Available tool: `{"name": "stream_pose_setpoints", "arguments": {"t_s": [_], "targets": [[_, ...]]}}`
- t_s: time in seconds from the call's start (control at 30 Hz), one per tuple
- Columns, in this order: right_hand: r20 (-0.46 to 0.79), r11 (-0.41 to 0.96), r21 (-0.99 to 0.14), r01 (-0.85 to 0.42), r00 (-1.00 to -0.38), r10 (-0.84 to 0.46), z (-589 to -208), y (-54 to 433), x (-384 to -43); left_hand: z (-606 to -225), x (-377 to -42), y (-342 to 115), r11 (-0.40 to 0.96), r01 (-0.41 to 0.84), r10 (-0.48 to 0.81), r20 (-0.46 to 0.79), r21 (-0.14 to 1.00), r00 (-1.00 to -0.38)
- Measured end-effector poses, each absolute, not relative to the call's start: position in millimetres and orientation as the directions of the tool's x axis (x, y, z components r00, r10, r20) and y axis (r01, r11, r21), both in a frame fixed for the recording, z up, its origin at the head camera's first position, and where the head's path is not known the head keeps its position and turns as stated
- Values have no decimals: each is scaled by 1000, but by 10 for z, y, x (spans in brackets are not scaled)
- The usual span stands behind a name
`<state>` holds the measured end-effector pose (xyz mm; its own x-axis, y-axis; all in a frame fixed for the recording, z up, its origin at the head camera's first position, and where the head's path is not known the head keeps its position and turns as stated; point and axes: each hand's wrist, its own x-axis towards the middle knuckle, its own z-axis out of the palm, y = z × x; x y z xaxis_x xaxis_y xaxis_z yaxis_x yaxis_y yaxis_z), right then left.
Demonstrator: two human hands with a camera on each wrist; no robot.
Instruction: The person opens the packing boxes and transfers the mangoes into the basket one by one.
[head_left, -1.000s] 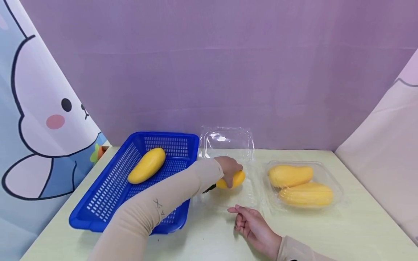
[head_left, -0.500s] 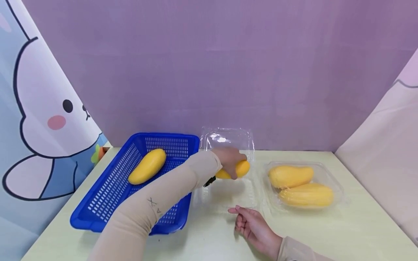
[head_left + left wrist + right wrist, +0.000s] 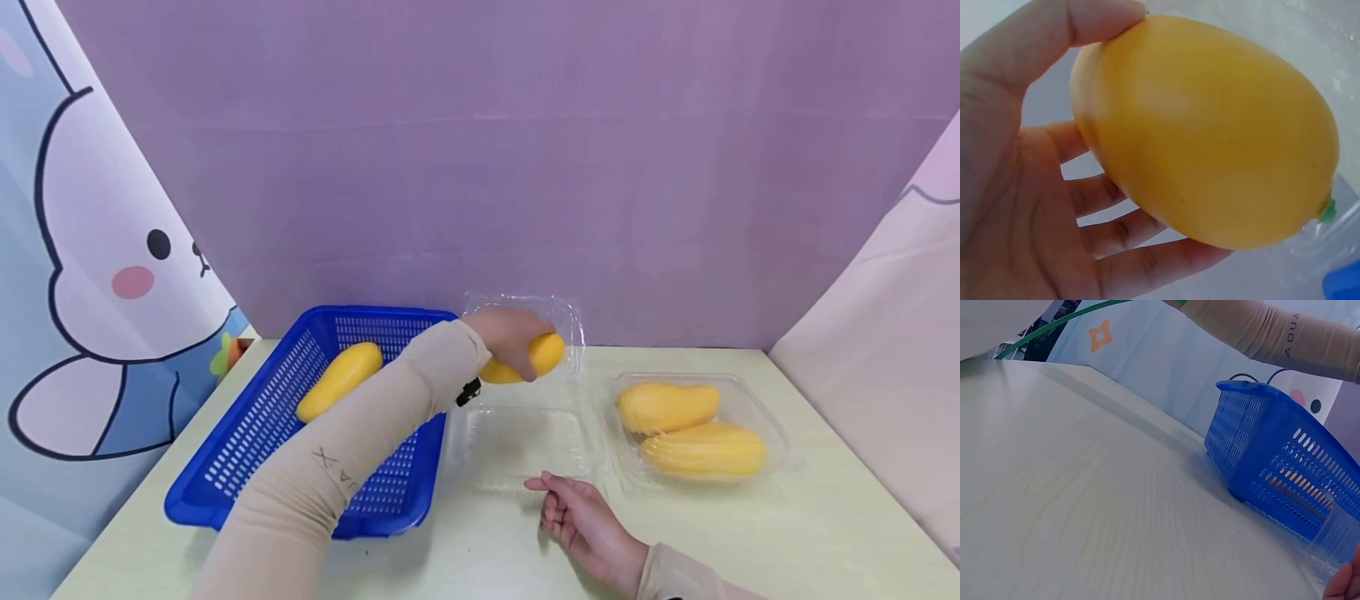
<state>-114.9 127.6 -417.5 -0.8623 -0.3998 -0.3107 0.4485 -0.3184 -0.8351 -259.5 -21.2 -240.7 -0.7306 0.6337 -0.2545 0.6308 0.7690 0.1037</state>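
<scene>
My left hand point(image 3: 513, 333) grips a yellow mango point(image 3: 543, 356) with a small green stem, seen large in the left wrist view. Thumb and fingers curl round it, raised over the hinge side of an open clear plastic box point(image 3: 525, 446). The box's lid point(image 3: 566, 321) leans back against the purple cloth. At the front rim my right hand point(image 3: 588, 529) has thumb and forefinger pinching the edge, other fingers curled in. In the right wrist view only fingertips point(image 3: 1342, 584) show, beside the box. Another mango point(image 3: 341, 379) lies in the blue basket point(image 3: 442, 321), partly covered by my left sleeve.
At the right stands a second clear box point(image 3: 776, 433) with two mangoes point(image 3: 703, 448) in foam-like netting. The blue basket is close on the left, under my left forearm. Purple cloth point(image 3: 480, 167) closes off the back of the pale table point(image 3: 832, 533).
My left hand has lifted the mango out of the open box, up and back toward the lid. My right hand has stayed at the front rim.
</scene>
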Motion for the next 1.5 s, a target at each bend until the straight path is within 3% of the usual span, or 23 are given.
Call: {"name": "stream_pose_setpoints", "arguments": {"t_s": [0.27, 0.93, 1.17, 1.5], "targets": [[-304, -317, -837, 447, -860, -411, -4169, 1269, -1145, -2212, -2639, -449, 803, 592, 588, -253, 69, -768], [-280, -318, -846, 428, -864, -418, -4176, 1304, -1152, -2097, -2705, -1262, 861, 492, 509, -209, 134, -835], [-241, -331, -851, 408, -862, -445, -4165, 1306, -1152, -2147, -2733, -1518, 897, 406, 440, -247, 175, -864], [-302, -300, -847, 438, -863, -405, -4127, 1297, -1142, -2219, -2746, -1747, 933, 277, 341, -316, 230, -885]]}}
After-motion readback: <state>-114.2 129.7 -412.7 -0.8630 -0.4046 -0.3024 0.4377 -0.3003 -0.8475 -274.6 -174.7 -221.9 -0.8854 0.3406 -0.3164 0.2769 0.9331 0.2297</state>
